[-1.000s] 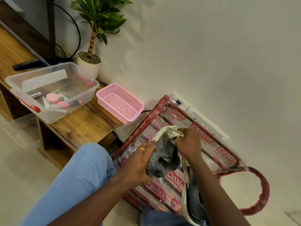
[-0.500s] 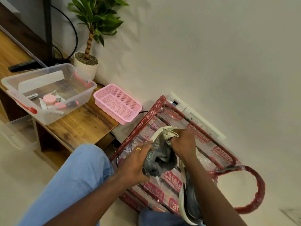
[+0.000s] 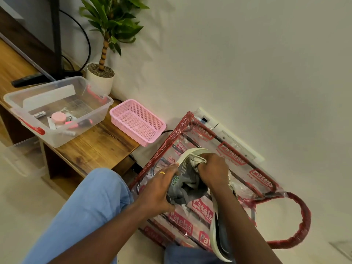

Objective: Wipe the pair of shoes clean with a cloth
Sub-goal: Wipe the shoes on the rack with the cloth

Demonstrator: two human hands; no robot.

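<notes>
My left hand (image 3: 159, 189) grips a grey shoe with a white sole (image 3: 187, 184) by its side and heel, holding it up over the bag. My right hand (image 3: 213, 171) is closed on a pale, crumpled cloth (image 3: 197, 161) and presses it against the shoe's toe, just under the white sole rim. The second shoe (image 3: 221, 239), dark with a white sole, lies under my right forearm, partly hidden.
A clear plastic bag with red print and red handles (image 3: 270, 189) lies on the floor against the wall. A wooden bench (image 3: 91, 147) on the left carries a pink basket (image 3: 137, 121), a clear tub (image 3: 57, 109) with small items and a potted plant (image 3: 102, 73). My blue-trousered knee (image 3: 91, 202) is bottom left.
Both hands stay on the shoe. My right hand with the cloth has shifted slightly along the toe; the view has drifted a little.
</notes>
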